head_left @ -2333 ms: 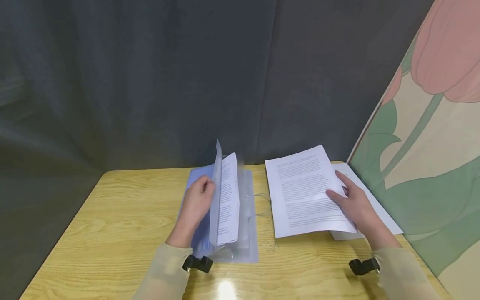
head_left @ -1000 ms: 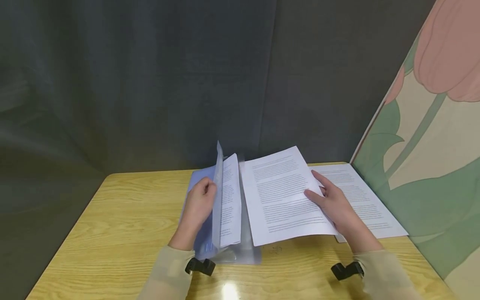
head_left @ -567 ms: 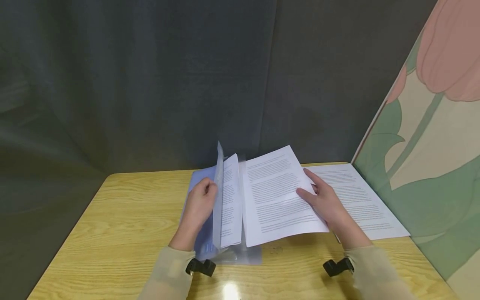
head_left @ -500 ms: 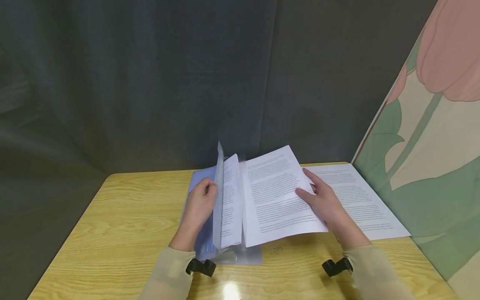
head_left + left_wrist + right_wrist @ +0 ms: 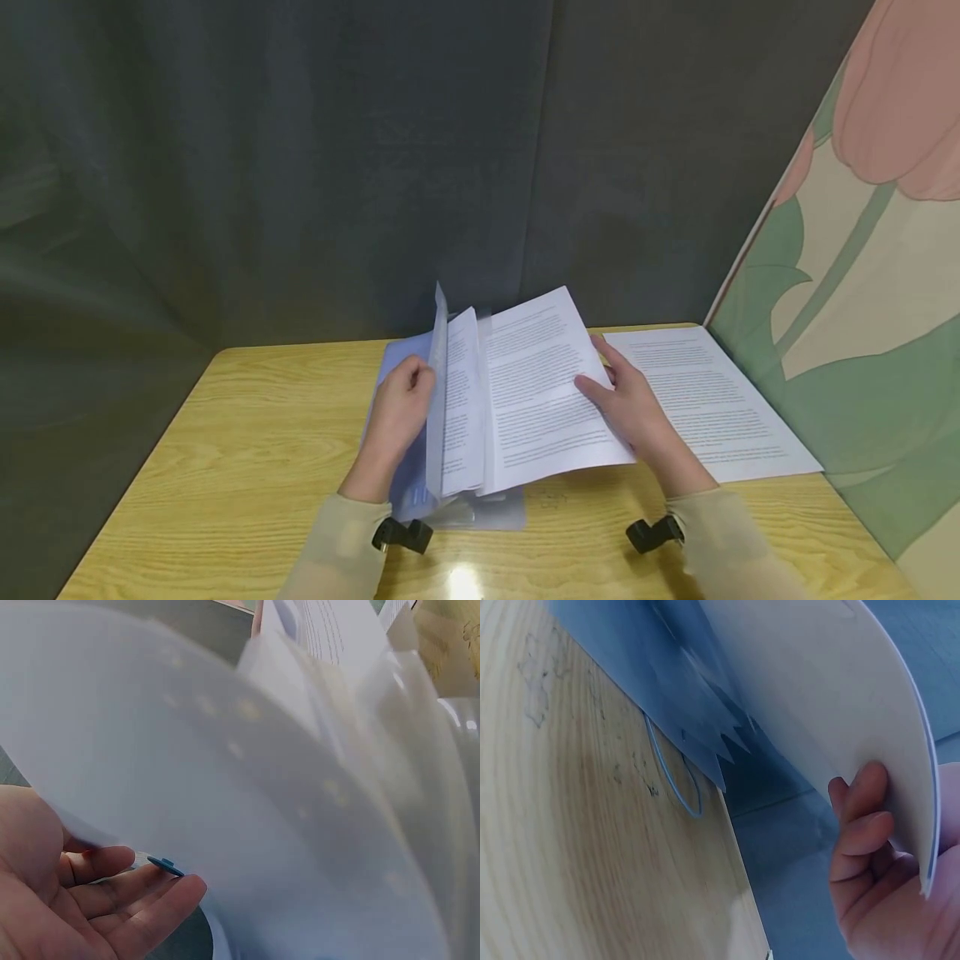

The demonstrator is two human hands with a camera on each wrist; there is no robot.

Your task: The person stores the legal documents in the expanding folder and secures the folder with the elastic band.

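Note:
A translucent blue plastic folder (image 5: pixel 411 479) lies spread on the table, with printed pages (image 5: pixel 461 400) standing inside it. My left hand (image 5: pixel 397 404) grips its raised clear plastic sheet (image 5: pixel 436 417) by the edge. In the left wrist view a small blue button (image 5: pixel 165 865) shows at those fingertips. My right hand (image 5: pixel 633 408) pinches a stack of printed paper (image 5: pixel 551 400) at its right edge, thumb in front and fingers behind. The stack is tilted, its left edge at the folder's inner sheets and its lower right corner raised off the table.
Another printed sheet (image 5: pixel 720 400) lies flat at the table's right side. A thin elastic cord (image 5: pixel 664 766) loops out from the folder's edge. The wooden table (image 5: pixel 247 450) meets a dark curtain (image 5: pixel 360 167) behind and a flowered panel (image 5: pixel 877 333) at right.
My right hand has carried the paper stack leftward from the table's right side to the folder, uncovering the flat sheet. My left hand has stayed nearly still, keeping the plastic sheet raised.

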